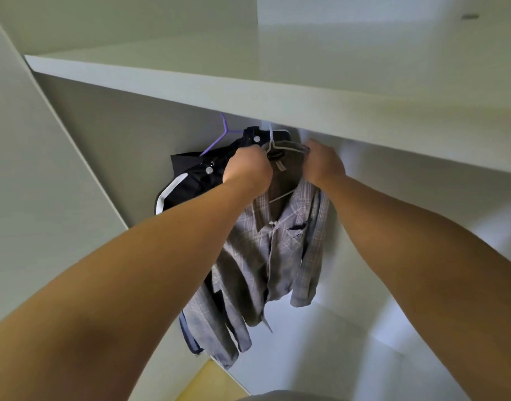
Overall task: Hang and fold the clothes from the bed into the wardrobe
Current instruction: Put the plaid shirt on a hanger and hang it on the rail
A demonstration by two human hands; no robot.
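A grey plaid shirt (280, 250) hangs on a white hanger (280, 144) inside the wardrobe, just under the white shelf (248, 94). My left hand (247, 169) grips the shirt's collar and left shoulder. My right hand (323, 163) holds the shirt's right shoulder at the hanger's end. The hanger's hook rises behind the shelf edge, and the rail is hidden. To the left hangs a black jacket (190, 180) with white stripes on a purple hanger (224, 131).
The wardrobe's left side wall (46, 198) slants close to the jacket. White back wall (407, 227) lies to the right of the shirt. A strip of yellow floor (211, 380) shows at the bottom.
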